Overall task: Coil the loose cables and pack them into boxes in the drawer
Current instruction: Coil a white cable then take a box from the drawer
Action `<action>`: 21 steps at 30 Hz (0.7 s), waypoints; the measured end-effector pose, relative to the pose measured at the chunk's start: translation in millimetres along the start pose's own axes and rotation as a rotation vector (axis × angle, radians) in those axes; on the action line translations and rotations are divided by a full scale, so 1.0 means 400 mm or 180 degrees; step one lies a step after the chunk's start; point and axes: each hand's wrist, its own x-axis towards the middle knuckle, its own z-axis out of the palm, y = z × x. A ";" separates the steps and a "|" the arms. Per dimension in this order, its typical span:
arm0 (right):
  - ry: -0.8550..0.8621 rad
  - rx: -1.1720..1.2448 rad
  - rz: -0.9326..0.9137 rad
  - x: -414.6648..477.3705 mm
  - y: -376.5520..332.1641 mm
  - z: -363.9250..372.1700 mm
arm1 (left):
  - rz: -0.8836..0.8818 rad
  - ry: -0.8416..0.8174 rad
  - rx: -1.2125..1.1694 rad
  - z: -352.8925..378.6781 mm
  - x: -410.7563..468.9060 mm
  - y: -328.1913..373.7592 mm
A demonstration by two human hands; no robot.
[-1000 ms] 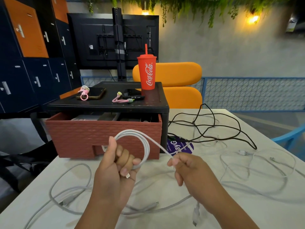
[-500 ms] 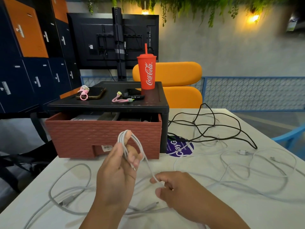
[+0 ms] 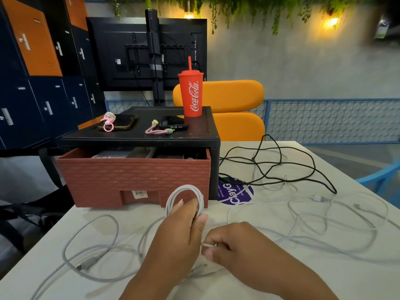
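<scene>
Working room: the table (image 3: 324, 282) lies bare to the near right of the hands. Its left edge slants away just past the loose white loops (image 3: 91, 252), and its right edge runs beyond a sprawl of white cables (image 3: 337, 215).
Far side: a black cable (image 3: 270, 167) tangles between the organiser (image 3: 138, 137) and the table's far edge.
Drawer: the brick-patterned drawer (image 3: 134, 178) stands pulled out of the black organiser, its face just behind the coil. Grey boxes (image 3: 121, 153) peek over its rim.
Left hand: the left hand (image 3: 179, 230) has its fingers curled round the white cable coil (image 3: 185, 191), with the loop standing up above them.
Right hand: the right hand (image 3: 238, 250) pinches a strand of the same cable, low over the table and tight beside the left.
Half a second back: the right hand sat lower and apart; now it's tucked in against the left, and the loop has swung round to face us.
Writing: "Coca-Cola" runs up the red cup (image 3: 191, 94), and "ClayG" shows on the purple sticker (image 3: 231, 193), partly under cable. The barcode label (image 3: 139, 193) on the drawer is too small to read.
</scene>
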 end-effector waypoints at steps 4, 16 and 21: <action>0.0417 -0.0135 -0.0070 0.001 0.015 -0.013 | -0.0021 -0.0201 -0.0077 -0.008 0.003 -0.003; 0.1244 -0.0374 -0.0606 0.014 0.031 0.015 | -0.1427 -0.0704 -0.2523 -0.040 0.015 0.063; 0.1426 -0.0011 -0.0482 0.013 0.038 0.013 | -0.1384 -0.0732 -0.2734 -0.036 0.017 0.067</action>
